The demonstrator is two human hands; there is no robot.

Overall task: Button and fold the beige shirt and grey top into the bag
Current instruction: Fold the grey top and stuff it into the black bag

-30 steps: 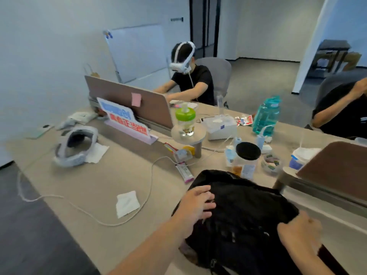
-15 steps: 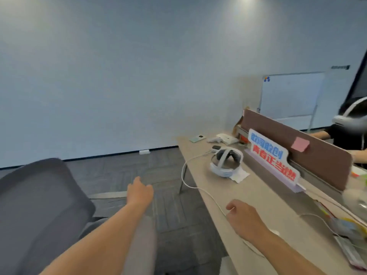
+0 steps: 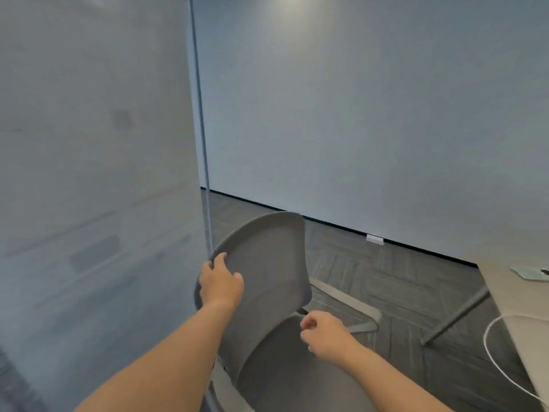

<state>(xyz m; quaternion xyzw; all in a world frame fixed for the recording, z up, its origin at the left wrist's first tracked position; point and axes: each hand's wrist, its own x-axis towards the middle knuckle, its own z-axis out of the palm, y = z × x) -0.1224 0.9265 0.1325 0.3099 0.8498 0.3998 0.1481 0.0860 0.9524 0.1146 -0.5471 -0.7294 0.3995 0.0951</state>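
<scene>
Grey chair [image 3: 267, 263] back upright; left hand [image 3: 221, 285] grips rim; right hand [image 3: 325, 336] curled.

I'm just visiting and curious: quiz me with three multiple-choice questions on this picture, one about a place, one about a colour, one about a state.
1. Where is the left hand?
A) on the table
B) on the chair back
C) on the floor

2. What colour is the chair back?
A) red
B) yellow
C) grey

3. What is the right hand doing?
A) hovering over the seat, fingers curled, nothing in it
B) holding a shirt
C) pressing the table

Answers: B, its fingers hook over the back's edge; C, the back is plain grey; A, nothing shows in its curled grip.
</scene>
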